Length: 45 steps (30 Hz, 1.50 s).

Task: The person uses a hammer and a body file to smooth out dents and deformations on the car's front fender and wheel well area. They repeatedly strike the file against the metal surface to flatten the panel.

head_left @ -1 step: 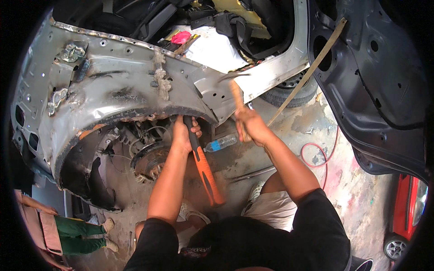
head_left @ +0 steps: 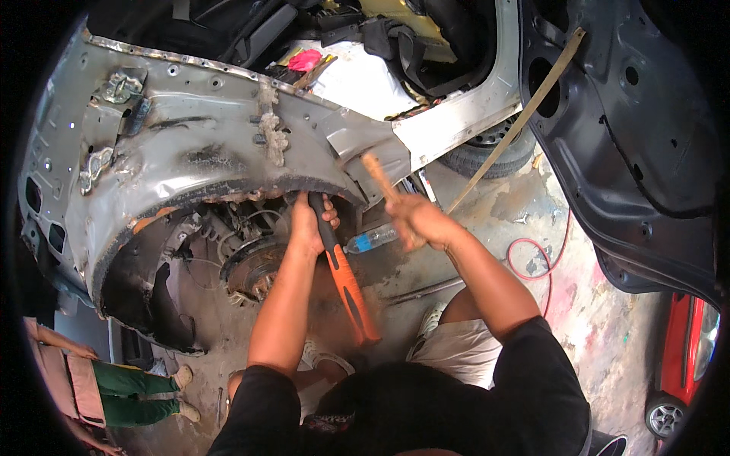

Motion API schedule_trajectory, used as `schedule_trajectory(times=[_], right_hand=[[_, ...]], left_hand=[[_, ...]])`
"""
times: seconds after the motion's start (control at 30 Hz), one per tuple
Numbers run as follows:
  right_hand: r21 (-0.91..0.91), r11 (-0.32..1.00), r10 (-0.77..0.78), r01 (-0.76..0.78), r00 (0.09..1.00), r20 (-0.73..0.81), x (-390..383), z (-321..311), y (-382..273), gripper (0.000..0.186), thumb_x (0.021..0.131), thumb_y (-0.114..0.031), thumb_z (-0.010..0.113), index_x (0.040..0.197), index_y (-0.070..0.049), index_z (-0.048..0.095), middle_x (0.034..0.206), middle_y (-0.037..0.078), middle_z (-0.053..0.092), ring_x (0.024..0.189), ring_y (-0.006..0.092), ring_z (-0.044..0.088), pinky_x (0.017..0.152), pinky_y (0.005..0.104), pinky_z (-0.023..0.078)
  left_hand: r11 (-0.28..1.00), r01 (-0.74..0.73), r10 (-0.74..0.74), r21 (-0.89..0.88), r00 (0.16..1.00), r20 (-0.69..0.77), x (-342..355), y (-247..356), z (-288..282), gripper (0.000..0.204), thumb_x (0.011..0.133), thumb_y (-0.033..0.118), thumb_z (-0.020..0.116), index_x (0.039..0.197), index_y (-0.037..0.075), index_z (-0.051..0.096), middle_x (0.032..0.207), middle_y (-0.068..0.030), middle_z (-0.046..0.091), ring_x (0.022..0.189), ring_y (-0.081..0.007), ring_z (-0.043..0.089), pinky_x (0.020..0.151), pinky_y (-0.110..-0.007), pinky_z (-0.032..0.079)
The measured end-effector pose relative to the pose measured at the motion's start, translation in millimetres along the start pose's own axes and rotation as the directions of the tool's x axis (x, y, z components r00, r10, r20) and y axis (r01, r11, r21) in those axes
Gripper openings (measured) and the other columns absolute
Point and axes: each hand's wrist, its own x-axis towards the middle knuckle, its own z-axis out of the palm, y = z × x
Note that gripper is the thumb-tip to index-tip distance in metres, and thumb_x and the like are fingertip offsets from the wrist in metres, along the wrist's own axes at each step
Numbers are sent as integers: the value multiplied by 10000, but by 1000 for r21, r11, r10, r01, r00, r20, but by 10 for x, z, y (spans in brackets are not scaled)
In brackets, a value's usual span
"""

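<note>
My left hand [head_left: 310, 223] is closed around the black upper grip of a long orange-and-black tool handle [head_left: 348, 285], under the lip of the wheel arch [head_left: 251, 185]. The tool's far end is hidden behind the metal. My right hand [head_left: 417, 220] grips a wooden-handled hammer [head_left: 374, 169], smeared by motion. Its blurred head is over the grey body panel [head_left: 376, 144] where the arch meets the sill; I cannot tell whether it touches. Bare, scorched metal shows on the fender [head_left: 205, 125].
A brake disc [head_left: 255, 270] sits inside the arch. A plastic bottle [head_left: 372, 240], red hose [head_left: 532, 243] and wheel [head_left: 490, 156] are on the floor. A wooden strip [head_left: 525, 114] leans by the dark door [head_left: 631, 152]. Another person [head_left: 129, 384] stands at lower left, a red car [head_left: 680, 349] at right.
The hammer and my right hand have swung a little left and down along the panel. My left hand and the orange-and-black handle stay nearly in place.
</note>
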Motion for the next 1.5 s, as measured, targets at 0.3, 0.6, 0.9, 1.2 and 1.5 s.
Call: schedule_trajectory(times=[0.3,0.6,0.9,1.2,1.5], right_hand=[[47,934,-344,355,926,-156,-467,-345,665,191,1023,-207,586,1117,-43,554,704,78,601,637,217,653,632,360,555],[16,967,-229,253,899,-374,-280,-656,932,240,1010,-126,594,1209,4,632,729,37,578,590,150,613,579,283,533],[-344,922,-285,180,916,-284,-193,-302,1193,278,1020,-129,611,1266,0,623,688,4,550,516,108,539,493,259,462],[-600,796,-181,78,977,-112,-485,-135,1489,178,994,-194,679,1056,-39,617,689,-3,555,536,102,518,498,307,432],[-859,510,516,-42,814,267,-183,797,1082,250,987,-239,699,1074,-15,631,678,15,566,514,119,534,510,316,468]], left_hand=[[981,-176,173,77,983,54,-429,111,-392,510,1047,588,489,947,96,576,649,-5,536,469,-119,446,480,-296,383],[948,-292,293,126,956,14,-1002,357,-983,529,1028,560,559,1031,33,611,789,-66,622,633,-171,569,614,-306,467],[932,-359,359,36,933,10,-1275,647,-1125,592,1027,616,509,1026,35,621,808,-66,624,662,-178,570,630,-325,465],[937,-347,344,-26,934,-96,-1043,660,-1334,571,977,661,564,969,93,623,759,-17,574,647,-132,543,608,-275,445],[949,-309,295,-59,940,-171,-976,730,-1324,588,944,682,605,914,94,606,722,-6,562,602,-125,531,563,-265,431]])
